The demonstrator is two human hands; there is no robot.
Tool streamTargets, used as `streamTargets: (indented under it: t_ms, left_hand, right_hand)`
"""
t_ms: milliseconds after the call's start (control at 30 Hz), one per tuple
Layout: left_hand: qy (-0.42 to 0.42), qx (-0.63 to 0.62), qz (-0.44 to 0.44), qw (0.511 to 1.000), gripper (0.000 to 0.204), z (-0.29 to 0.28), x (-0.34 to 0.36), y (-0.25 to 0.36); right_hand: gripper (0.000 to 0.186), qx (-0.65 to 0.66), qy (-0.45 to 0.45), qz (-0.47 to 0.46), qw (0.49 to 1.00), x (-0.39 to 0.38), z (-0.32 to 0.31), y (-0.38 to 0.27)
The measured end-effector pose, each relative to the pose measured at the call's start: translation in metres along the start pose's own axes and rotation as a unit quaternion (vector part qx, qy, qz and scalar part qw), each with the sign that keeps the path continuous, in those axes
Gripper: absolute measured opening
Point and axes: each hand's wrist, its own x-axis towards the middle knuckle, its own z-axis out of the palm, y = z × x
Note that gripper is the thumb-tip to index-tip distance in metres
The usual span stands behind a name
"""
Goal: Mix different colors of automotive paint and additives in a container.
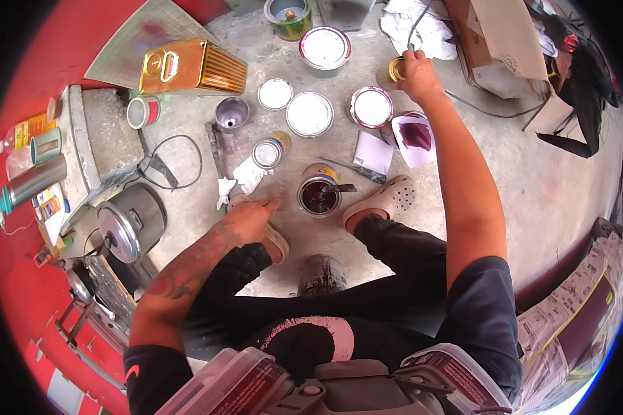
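The right hand (421, 75) is holding a small gold-coloured can (394, 70) at the far right of the work area, its grip clamped on the can's top and side. That can is standing on the concrete floor (249, 180), just below a crumpled white cloth (414, 31). The left hand (246, 220) is hanging above the left clog (277, 243) with its fingers loosely bent; whether its grip is together or apart, I cannot tell.

Between the feet, an open round can (318, 173) is holding dark paint (318, 200), and a dark flat stirrer (340, 187) is leaning over its rim. A white sheet smeared with purple (415, 140) is lying under the right forearm, beside a pale square pad (373, 153). A white-topped can with a stained rim (372, 108) is standing near them. Further left, a metal cup (232, 114) and a large rectangular gold tin (187, 67) are resting on the floor.
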Motion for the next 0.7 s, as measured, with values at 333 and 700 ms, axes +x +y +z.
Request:
streamTargets:
  t_ms: [333,700]
  left_hand:
    - [0.240,-0.042,0.045,0.969,0.081,-0.082,-0.081,0.069]
    - [0.285,-0.018,0.071,0.956,0.077,-0.099,-0.053,0.073]
  right_hand:
    - [0.089,0.036,-0.055,0.002,0.998,0.025,-0.006,0.013]
    - [0.092,0.073,-0.094,-0.037,0.992,0.040,-0.003,0.021]
